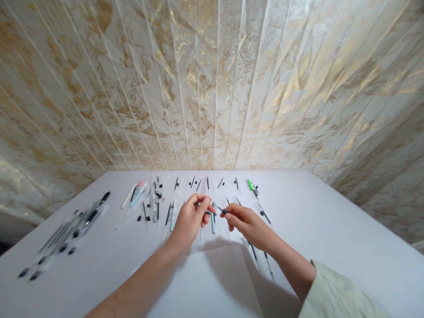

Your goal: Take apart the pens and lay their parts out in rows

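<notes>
Above the middle of the white table, my left hand is closed in a pinch with its fingers curled. A small dark piece shows between those fingers, too small to name. My right hand grips a slim dark pen part between thumb and fingers, its thin tip pointing left at my left hand. A narrow gap separates the two hands. Just below them lies a light blue pen barrel. Beneath my wrists rests a white sheet.
Disassembled pen pieces with small black caps line the back of the table. A bundle of black-capped clear pens lies left. Pink and light blue pens are back left, a green marker back right. A gold-patterned curtain hangs behind.
</notes>
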Demonstrator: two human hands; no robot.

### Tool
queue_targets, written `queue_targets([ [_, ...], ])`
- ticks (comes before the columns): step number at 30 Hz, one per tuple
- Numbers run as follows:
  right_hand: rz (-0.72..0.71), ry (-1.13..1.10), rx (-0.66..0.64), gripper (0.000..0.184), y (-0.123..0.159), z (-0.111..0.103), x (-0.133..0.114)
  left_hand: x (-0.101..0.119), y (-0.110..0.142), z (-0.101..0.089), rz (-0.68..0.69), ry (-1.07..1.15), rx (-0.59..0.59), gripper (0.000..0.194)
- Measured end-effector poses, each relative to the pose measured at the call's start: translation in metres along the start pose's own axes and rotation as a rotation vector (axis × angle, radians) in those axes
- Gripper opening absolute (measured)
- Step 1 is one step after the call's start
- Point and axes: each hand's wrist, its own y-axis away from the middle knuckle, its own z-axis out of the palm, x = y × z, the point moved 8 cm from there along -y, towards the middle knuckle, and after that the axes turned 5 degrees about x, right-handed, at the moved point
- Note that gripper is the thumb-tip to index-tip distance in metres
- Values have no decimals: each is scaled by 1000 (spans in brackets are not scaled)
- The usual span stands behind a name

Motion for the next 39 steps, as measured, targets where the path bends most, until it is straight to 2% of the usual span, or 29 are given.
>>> queue_targets([
  [3, 4, 1, 10, 24, 0, 0, 1, -3, 0, -4, -29, 47, 41, 24],
  [8, 3, -12, 20, 23, 0, 2, 3, -13, 9, 13, -148, 18, -107, 22],
  [12, 11, -22, 17, 21, 1, 4, 1, -14, 12, 17, -131, 9, -133, 24],
  [17, 26, -28, 5, 23, 1, 6, -1, -14, 8, 13, -97, 5, -90, 27],
  [23, 34, -13, -2, 24, 0, 2, 2, -7, -1, -6, -46, 53, 70, 27],
  [26, 36, -7, -5, 24, -1, 1, 3, -6, -2, -7, -38, 51, 81, 27],
  [34, -2, -15, 10, 22, 0, 2, 2, -16, 8, 13, -85, -61, -88, 30],
  [37, -1, -6, 59, 21, -2, -9, 2, -18, 7, 12, -79, -87, -98, 32],
  [39, 2, 6, 106, 21, -3, -20, 2, -25, 9, 15, -99, -176, -149, 33],
])
